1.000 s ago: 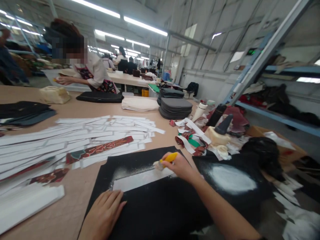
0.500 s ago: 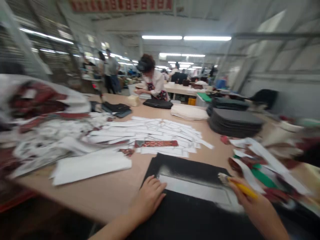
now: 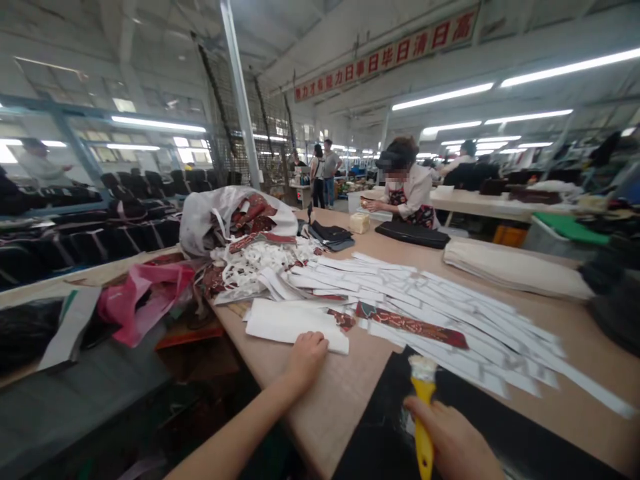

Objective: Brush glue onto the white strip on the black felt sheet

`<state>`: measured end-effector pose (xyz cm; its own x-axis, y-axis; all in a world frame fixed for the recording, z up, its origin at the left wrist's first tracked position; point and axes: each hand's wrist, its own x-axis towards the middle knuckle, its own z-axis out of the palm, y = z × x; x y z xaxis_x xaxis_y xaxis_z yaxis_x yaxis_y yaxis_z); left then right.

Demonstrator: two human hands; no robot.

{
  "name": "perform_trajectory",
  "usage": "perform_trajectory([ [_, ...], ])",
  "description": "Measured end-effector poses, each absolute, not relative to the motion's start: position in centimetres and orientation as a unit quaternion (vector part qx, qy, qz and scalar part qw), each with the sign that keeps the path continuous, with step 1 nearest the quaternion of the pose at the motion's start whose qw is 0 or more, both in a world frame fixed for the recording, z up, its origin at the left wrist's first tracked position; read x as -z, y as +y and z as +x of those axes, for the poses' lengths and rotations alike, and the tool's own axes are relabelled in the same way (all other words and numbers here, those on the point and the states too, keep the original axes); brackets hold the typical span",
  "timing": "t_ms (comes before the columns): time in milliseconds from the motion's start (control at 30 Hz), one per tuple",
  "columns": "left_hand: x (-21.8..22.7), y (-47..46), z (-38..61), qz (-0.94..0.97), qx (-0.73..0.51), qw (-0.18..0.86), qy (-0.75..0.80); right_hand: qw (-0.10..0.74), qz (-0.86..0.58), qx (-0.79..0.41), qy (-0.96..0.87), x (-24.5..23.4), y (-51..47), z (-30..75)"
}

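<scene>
My left hand (image 3: 309, 360) is at the near right corner of a folded white sheet or small stack (image 3: 295, 325), fingers curled over its edge. My right hand (image 3: 453, 433) grips the yellow handle of a paintbrush (image 3: 424, 393), held bristles up. Pale residue coats the bristles. Beneath the brush lies a black sheet (image 3: 475, 393) at the table's near edge, partly covered by my right hand. Just beyond it, many white strips (image 3: 440, 300) lie spread and overlapping, with a red-brown patterned strip (image 3: 413, 325) on top.
White and red scraps (image 3: 260, 263) are heaped left, before a clear plastic bag (image 3: 200, 223). A pink bag (image 3: 145, 293) lies beyond the table's left edge. Cream folded cloth (image 3: 515, 270) and a black flat bundle (image 3: 413, 235) sit farther back. A co-worker (image 3: 413, 190) stands across the table.
The view has swung left. My left hand has moved from the white strip on the black sheet to the folded white sheet. My right hand has raised the brush upright.
</scene>
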<state>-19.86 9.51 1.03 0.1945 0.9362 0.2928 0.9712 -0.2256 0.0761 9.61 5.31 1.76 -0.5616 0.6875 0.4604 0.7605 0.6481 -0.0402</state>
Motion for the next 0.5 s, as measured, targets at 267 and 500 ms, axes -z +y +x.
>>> perform_trajectory([
  [267, -1.0, 11.2, -21.7, -0.768, 0.161, -0.005, -0.620, 0.235, -0.388, 0.003, -0.891, -2.1, 9.0, -0.5],
  [500, -1.0, 11.1, -21.5, -0.736, 0.171, -0.001, -0.655, 0.239, -0.397, 0.044, -0.885, -0.8, 11.6, -6.8],
])
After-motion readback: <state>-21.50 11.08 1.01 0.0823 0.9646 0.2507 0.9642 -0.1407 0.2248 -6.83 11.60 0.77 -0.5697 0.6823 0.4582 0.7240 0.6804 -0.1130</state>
